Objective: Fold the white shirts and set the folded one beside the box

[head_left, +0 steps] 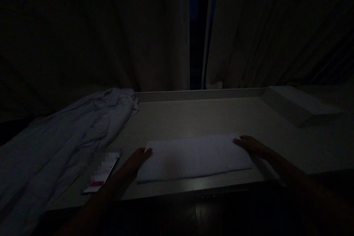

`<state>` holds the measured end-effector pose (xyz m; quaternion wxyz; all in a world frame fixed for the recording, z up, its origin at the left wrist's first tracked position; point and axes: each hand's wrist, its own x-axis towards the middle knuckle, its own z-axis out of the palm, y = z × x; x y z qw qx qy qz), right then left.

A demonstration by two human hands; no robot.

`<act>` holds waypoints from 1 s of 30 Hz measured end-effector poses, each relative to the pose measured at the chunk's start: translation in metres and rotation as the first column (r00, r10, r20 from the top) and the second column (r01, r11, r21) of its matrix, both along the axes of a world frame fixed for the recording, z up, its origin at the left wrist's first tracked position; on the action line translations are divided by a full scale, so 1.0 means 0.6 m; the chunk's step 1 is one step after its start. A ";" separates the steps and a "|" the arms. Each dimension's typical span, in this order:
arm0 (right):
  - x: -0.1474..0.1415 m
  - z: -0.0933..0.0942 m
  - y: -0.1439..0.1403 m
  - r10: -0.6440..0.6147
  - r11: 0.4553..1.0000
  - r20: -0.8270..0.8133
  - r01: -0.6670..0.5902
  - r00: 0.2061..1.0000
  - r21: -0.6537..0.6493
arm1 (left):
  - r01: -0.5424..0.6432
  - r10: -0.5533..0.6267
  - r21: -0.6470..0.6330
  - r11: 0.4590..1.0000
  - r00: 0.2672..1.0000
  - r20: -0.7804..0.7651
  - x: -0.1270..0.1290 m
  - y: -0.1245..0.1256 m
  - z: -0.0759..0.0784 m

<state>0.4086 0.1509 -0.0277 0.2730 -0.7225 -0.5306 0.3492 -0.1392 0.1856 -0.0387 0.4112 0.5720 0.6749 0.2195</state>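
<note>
The scene is very dark. A folded white cloth point(193, 156) lies flat near the front edge of a pale table point(207, 118). My left hand point(136, 162) rests at the cloth's left end, fingers touching its edge. At the cloth's right end, my right hand point(250, 143) lies with fingers on the far corner. Neither hand lifts the cloth; whether the fingers pinch the fabric is too dim to tell.
A crumpled pale garment point(69, 132) covers the table's left side. A small white card with a pink stripe point(101, 175) lies beside my left forearm. A long pale box point(295, 105) sits at the back right. Curtains point(155, 37) hang behind the table.
</note>
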 end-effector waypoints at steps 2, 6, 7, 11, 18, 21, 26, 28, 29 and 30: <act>0.018 -0.008 -0.025 0.050 0.997 -0.053 -0.053 0.997 -0.052 | 0.107 -0.106 0.006 0.994 0.977 0.185 -0.026 -0.026 -0.009; 0.040 -0.039 -0.063 0.117 0.991 -0.105 -0.122 0.988 -0.047 | 0.195 -0.208 0.077 0.978 0.940 0.269 -0.051 -0.061 -0.026; 0.042 -0.048 -0.066 0.119 0.992 -0.090 -0.123 0.989 -0.031 | 0.183 -0.197 0.075 0.980 0.943 0.270 -0.050 -0.065 -0.029; 0.037 -0.065 -0.064 0.029 0.999 -0.018 -0.029 0.999 0.024 | 0.138 -0.140 0.033 0.990 0.913 0.383 -0.033 -0.071 -0.027; 0.022 -0.056 -0.089 -0.098 0.992 -0.129 0.107 0.987 0.065 | 0.014 -0.014 0.004 1.000 0.922 0.386 -0.017 -0.092 -0.014; 0.025 -0.052 -0.116 -0.123 0.992 -0.093 0.120 0.988 -0.033 | -0.029 0.043 -0.041 0.999 0.908 0.417 -0.019 -0.102 -0.015; 0.026 -0.050 -0.136 -0.062 0.986 -0.091 0.046 0.994 -0.160 | -0.025 0.044 -0.055 0.998 0.918 0.394 -0.019 -0.113 -0.012; 0.027 -0.051 -0.132 -0.045 0.989 -0.039 0.039 0.998 -0.143 | 0.006 0.005 -0.036 0.999 0.949 0.316 -0.019 -0.114 -0.009; 0.027 -0.051 -0.128 -0.045 0.991 -0.007 0.044 0.999 -0.130 | 0.036 -0.026 -0.032 0.999 0.964 0.266 -0.019 -0.114 -0.007; 0.028 -0.052 -0.124 -0.051 0.992 0.016 0.053 0.999 -0.112 | 0.064 -0.055 -0.035 0.997 0.976 0.210 -0.019 -0.113 -0.005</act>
